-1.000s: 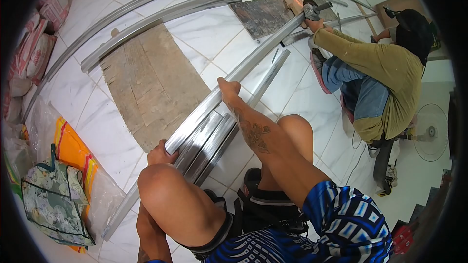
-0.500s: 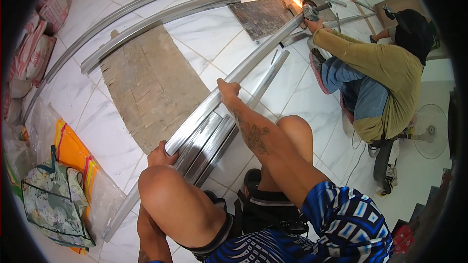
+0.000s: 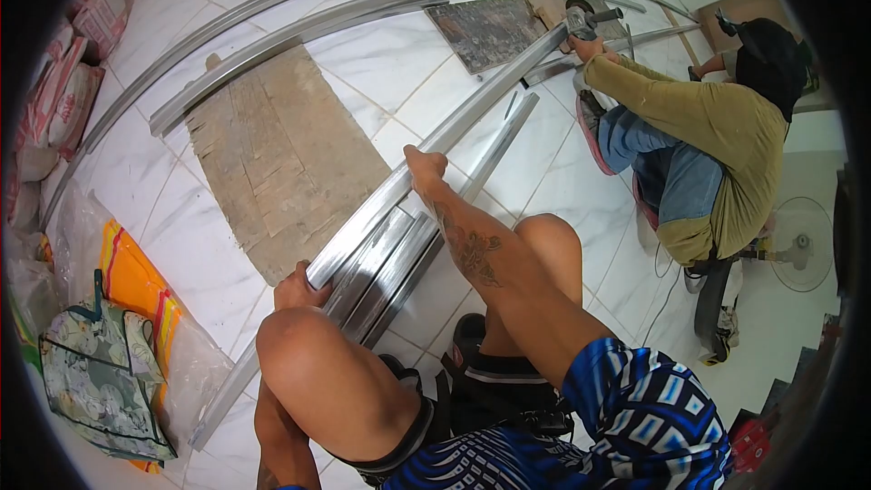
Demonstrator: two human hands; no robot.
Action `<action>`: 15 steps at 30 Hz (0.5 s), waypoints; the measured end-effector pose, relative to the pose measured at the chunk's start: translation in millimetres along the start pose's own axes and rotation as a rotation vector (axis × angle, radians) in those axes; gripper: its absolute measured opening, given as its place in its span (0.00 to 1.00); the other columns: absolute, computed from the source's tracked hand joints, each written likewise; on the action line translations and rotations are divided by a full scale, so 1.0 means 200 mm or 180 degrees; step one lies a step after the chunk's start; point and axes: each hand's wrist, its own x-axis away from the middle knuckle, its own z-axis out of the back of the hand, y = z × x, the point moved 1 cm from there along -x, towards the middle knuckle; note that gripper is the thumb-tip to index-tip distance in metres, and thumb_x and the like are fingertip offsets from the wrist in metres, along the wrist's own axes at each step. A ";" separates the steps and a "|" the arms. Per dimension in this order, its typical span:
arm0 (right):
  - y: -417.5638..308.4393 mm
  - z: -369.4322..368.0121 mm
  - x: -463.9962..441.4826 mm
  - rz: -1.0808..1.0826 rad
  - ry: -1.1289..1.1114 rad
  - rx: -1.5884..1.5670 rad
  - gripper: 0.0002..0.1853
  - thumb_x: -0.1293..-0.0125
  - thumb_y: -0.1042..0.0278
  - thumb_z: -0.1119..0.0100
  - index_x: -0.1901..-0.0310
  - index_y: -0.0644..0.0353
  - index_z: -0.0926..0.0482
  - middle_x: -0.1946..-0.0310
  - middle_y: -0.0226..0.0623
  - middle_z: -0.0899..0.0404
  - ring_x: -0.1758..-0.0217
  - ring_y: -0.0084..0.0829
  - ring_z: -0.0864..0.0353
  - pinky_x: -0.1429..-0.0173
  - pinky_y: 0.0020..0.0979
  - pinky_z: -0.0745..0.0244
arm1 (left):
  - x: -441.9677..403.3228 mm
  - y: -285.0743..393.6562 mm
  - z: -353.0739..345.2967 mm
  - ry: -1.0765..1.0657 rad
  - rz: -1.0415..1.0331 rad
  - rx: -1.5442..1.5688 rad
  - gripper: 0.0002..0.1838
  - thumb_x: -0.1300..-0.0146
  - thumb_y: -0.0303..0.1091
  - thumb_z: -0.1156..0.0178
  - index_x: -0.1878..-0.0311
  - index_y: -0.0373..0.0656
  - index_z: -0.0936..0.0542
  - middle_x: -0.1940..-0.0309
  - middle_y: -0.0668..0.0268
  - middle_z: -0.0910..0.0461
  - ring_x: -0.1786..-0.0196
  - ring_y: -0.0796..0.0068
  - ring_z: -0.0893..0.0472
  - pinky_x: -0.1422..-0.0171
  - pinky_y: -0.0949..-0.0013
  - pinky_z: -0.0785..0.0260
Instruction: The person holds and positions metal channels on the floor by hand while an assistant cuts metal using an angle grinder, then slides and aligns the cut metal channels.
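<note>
A long silvery metal channel [image 3: 363, 222] runs diagonally from the lower left up to a co-worker's angle grinder [image 3: 581, 20]. My left hand [image 3: 299, 289] is closed around the channel close to my knee, its fingers partly hidden. Further up, my right hand [image 3: 425, 168] grips the same channel, thumb on top. Several shorter metal channels [image 3: 395, 268] lie side by side on the floor just beneath it. At the far end, the co-worker's gloveless hands [image 3: 588, 47] hold the grinder against or very near the channel; exact contact cannot be made out.
A worn brown board [image 3: 281, 163] and a dark board [image 3: 490, 32] lie on the tiled floor [image 3: 553, 177]. Long metal channels [image 3: 299, 27] stretch across the back. Sacks [image 3: 68, 91] and a patterned bag [image 3: 100, 377] sit left. A fan [image 3: 800, 249] stands behind the crouching co-worker [image 3: 717, 145].
The bright sparks flying from the grinder have stopped. The grinder has shifted very slightly to the right. My hands and the channel have stayed in place.
</note>
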 end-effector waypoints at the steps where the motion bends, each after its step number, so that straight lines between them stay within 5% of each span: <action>1: 0.02 -0.01 -0.03 -0.0009 -0.0042 -0.0013 0.43 0.52 0.63 0.31 0.42 0.85 0.43 0.49 0.64 0.25 0.47 0.49 0.19 0.45 0.40 0.20 | 0.00 0.00 0.00 0.0005 -0.0002 -0.0003 0.37 0.52 0.53 0.29 0.39 0.48 0.26 0.56 0.50 0.15 0.52 0.50 0.16 0.45 0.54 0.24; 13: 0.03 -0.01 -0.05 -0.0026 -0.0152 0.0048 0.43 0.51 0.62 0.31 0.42 0.85 0.42 0.50 0.63 0.25 0.47 0.48 0.18 0.47 0.40 0.19 | -0.01 -0.02 -0.02 0.0052 -0.0062 0.0009 0.37 0.52 0.53 0.29 0.39 0.48 0.26 0.57 0.50 0.15 0.52 0.51 0.16 0.45 0.55 0.24; 15: 0.03 -0.03 -0.03 0.0080 0.0170 -0.0030 0.26 0.52 0.64 0.32 0.62 0.74 0.36 0.68 0.43 0.29 0.67 0.31 0.30 0.67 0.36 0.31 | -0.01 -0.02 -0.02 0.0054 -0.0047 -0.0025 0.37 0.52 0.53 0.29 0.39 0.48 0.26 0.57 0.50 0.15 0.52 0.51 0.16 0.45 0.54 0.24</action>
